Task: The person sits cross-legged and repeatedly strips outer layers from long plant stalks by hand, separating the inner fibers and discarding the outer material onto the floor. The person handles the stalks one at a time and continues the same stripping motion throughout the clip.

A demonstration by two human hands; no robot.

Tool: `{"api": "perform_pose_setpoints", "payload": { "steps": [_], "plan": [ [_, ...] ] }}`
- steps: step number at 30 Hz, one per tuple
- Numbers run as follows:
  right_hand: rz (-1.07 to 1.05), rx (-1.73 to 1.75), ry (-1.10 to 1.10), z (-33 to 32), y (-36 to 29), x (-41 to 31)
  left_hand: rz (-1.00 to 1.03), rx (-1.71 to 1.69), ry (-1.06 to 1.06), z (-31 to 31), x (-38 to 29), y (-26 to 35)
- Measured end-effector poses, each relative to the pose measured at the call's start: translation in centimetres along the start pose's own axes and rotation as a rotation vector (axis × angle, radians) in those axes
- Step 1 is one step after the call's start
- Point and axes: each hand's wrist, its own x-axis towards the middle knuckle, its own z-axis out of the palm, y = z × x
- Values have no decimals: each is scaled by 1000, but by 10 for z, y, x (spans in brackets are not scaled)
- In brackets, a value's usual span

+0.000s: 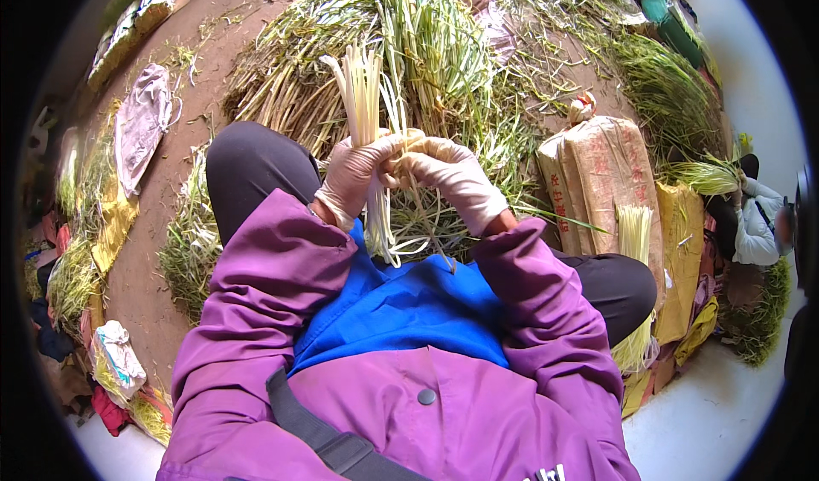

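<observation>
My left hand (352, 170), in a pale glove, is closed around a bundle of whitish plant stalks (362, 94). The cut-looking ends point up and away from me, and thin pale strands hang below the fist. My gloved right hand (451, 177) meets the left at the fingertips, pinching a thin strand (422, 202) that trails down towards the blue cloth (409, 314) on my lap. Fingers overlap there, so the exact grip is partly hidden. Just beyond both hands lies a large heap of long green-and-white leafy stalks (422, 39).
On the right, a tan woven sack (604, 180) with red writing stands beside a bundle of pale stalks (635, 231) and a yellow sack (678, 257). Another person (758, 218) sits at far right holding stalks. A pale cloth sack (142, 126) lies on the brown floor (137, 270) at left.
</observation>
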Motion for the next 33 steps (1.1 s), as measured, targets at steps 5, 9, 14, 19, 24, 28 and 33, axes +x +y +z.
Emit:
{"api": "perform_pose_setpoints", "payload": {
  "steps": [5, 9, 14, 19, 24, 28, 33],
  "plan": [
    [-64, 89, 172, -13, 14, 12, 53, -131, 68, -8, 1, 5],
    [-196, 27, 244, -65, 24, 15, 120, -397, 129, -30, 11, 23],
    [231, -546, 478, -115, 31, 12, 194, -304, 116, -36, 14, 27],
    [-120, -435, 96, -61, 19, 20, 110, -133, 20, -24, 15, 21],
    [-41, -90, -122, -13, 6, 21, -10, -183, -62, -20, 9, 20],
    [-112, -100, 27, -16, 3, 20, -78, -20, 32, -18, 9, 13],
    [-188, -270, 155, -23, 3, 16, -110, -28, 18, -15, 8, 8]
  ]
}}
